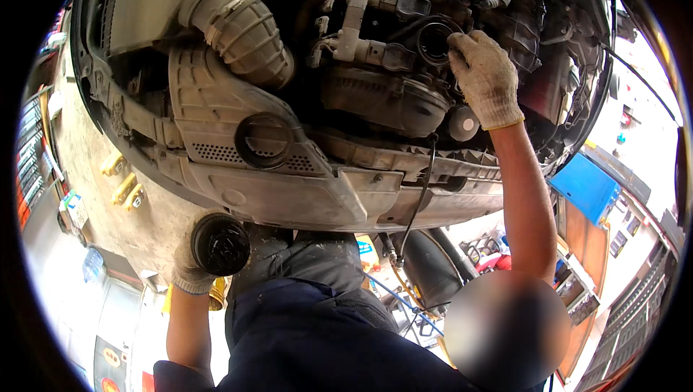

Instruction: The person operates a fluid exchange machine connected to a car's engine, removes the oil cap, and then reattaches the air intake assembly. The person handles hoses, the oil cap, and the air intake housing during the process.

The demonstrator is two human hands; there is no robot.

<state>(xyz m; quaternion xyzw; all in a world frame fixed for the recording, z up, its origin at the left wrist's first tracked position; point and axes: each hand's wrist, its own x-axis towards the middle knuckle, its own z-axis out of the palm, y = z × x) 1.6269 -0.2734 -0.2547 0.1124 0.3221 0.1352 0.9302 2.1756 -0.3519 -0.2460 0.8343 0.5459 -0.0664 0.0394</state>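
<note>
Head view: left hand (191, 276), in an off-white knitted glove, curled around a black round open-topped container (220, 245), glossy dark inside; located low and left, in front of the car's bumper edge. Right hand (486, 80), in a matching glove, fingers bunched at the right edge of a black circular engine opening (421, 44); whether they grip anything cannot be told.

Engine bay: dusty beige-grey ribbed plastic air duct (249, 40), upper left, joined to a boxy beige-grey housing (148, 13). Black round ring-shaped part (243, 141), lying on a dusty grey perforated plastic panel (216, 99) below the duct. Pale rounded cap (462, 125), just below the right hand.

Surroundings: yellow bottle-like items (126, 190) on the floor, left; blue flat-sided panel (586, 186), right.
</note>
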